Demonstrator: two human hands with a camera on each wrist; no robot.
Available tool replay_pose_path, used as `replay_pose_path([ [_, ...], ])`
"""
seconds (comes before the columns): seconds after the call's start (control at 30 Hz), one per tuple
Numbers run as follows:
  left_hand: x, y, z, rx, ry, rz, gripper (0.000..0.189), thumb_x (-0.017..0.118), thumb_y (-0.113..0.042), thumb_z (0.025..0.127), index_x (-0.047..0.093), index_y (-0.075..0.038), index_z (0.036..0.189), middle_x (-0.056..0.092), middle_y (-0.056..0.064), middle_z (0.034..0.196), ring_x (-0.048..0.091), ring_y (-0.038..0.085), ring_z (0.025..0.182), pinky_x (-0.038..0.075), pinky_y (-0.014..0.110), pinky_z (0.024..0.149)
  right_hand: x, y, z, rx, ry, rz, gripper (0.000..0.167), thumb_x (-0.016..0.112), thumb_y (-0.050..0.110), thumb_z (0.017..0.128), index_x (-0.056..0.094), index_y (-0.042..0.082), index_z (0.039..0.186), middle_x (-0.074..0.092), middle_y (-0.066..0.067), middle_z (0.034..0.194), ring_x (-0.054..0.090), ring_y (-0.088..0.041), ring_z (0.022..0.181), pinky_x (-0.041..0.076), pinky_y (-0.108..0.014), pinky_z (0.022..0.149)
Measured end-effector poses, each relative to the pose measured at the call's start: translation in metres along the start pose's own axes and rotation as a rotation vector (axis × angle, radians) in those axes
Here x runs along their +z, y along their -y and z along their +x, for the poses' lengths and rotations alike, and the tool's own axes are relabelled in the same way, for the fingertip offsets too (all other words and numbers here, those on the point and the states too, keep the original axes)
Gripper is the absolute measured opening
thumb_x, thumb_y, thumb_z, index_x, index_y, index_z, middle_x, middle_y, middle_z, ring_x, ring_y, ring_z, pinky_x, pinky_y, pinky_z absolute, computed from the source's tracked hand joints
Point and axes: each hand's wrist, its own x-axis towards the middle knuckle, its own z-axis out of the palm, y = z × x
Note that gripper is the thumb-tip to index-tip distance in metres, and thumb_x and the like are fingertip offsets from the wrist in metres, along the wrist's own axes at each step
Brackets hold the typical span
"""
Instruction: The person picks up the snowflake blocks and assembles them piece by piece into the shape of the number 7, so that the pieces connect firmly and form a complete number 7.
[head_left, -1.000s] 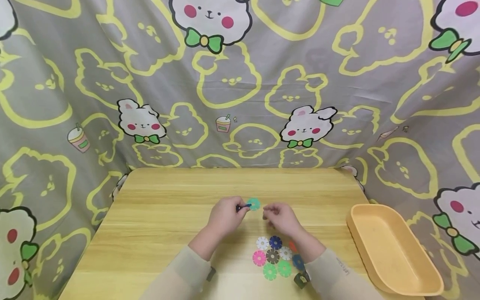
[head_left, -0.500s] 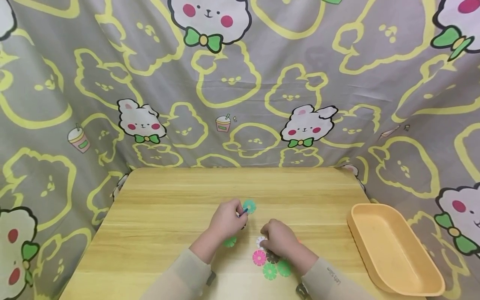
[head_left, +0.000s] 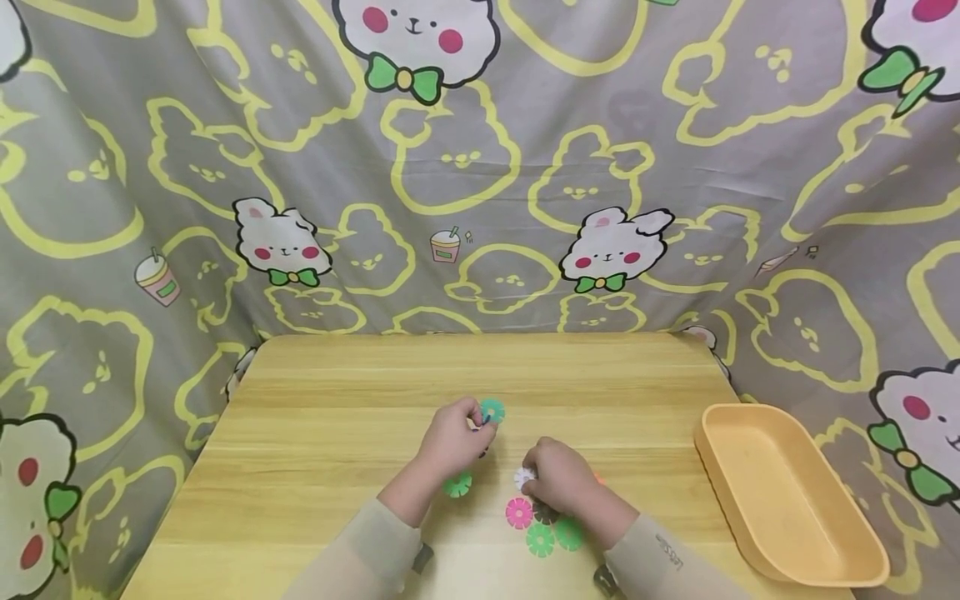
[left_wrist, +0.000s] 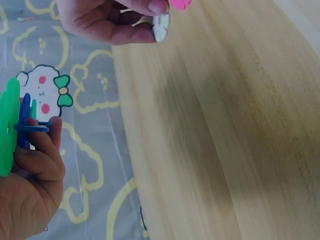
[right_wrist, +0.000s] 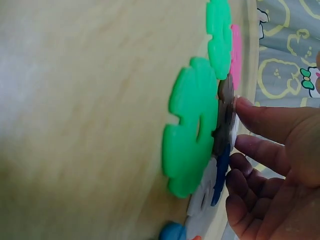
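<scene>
My left hand (head_left: 450,433) grips a joined cluster of notched plastic snowflake discs above the table. A teal disc (head_left: 492,410) sticks out past its fingertips and a green disc (head_left: 458,484) shows below the palm; blue discs (left_wrist: 32,128) sit between them in the left wrist view. Down at the loose discs, my right hand (head_left: 566,475) pinches a white snowflake disc (head_left: 523,478) at its edge between thumb and fingers. Right beside those fingers lie a brown disc (right_wrist: 225,115) and a dark blue disc (right_wrist: 221,175), largely covered by the hand in the head view.
Around the right hand lie a pink disc (head_left: 518,513), two green discs (head_left: 540,540), another white disc (right_wrist: 202,197) and an orange one (head_left: 599,479). A yellow-orange tray (head_left: 787,500) stands at the table's right edge. Patterned curtain (head_left: 465,183) encloses the wooden table (head_left: 337,375).
My right hand has come from beside the teal disc down to the loose discs and taken hold of the white one. The left hand has turned its cluster, bringing the green disc into sight.
</scene>
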Motion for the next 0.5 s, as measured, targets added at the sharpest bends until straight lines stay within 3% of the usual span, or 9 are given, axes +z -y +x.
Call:
replay_pose_path([
  [0.13,0.0011,0.0007,-0.0003,-0.021,0.008,-0.068,0.031,0.070,-0.033,0.103,0.053,-0.012,0.087,0.051,-0.004,0.059,0.043,0.008,0.045,0.033,0.021,0.040,0.0002,-0.0019,0.0020,0.028,0.017,0.010,0.022,0.088,0.013,0.084,0.068,0.006,0.088,0.056,-0.001,0.084,0.056,-0.009,0.054,0.051,-0.031,0.062],
  [0.23,0.0022,0.0008,-0.0002,-0.032,0.002,-0.105,0.033,0.062,-0.038,0.108,0.056,-0.011,0.089,0.052,-0.002,0.065,0.048,0.010,0.051,0.040,0.023,0.045,-0.0008,-0.0031,0.0026,0.055,0.038,0.043,0.025,0.089,0.013,0.085,0.064,0.009,0.086,0.057,0.000,0.080,0.058,-0.011,0.055,0.051,-0.031,0.059],
  [0.4,0.0055,0.0007,-0.0004,-0.031,-0.015,-0.102,0.034,0.049,-0.035,0.114,0.061,-0.010,0.094,0.056,0.001,0.073,0.055,0.015,0.063,0.050,0.031,0.058,-0.0037,-0.0040,0.0022,0.065,0.028,0.077,0.028,0.089,0.014,0.084,0.062,0.012,0.088,0.058,0.003,0.077,0.055,-0.014,0.065,0.049,-0.030,0.059],
  [0.5,0.0066,0.0008,-0.0009,-0.034,-0.019,-0.102,0.035,0.048,-0.037,0.114,0.061,-0.010,0.095,0.057,0.003,0.075,0.056,0.017,0.066,0.051,0.033,0.060,-0.0057,-0.0050,0.0026,0.044,0.013,0.113,0.026,0.088,0.011,0.084,0.063,0.012,0.088,0.058,0.003,0.076,0.054,-0.014,0.066,0.049,-0.029,0.058],
])
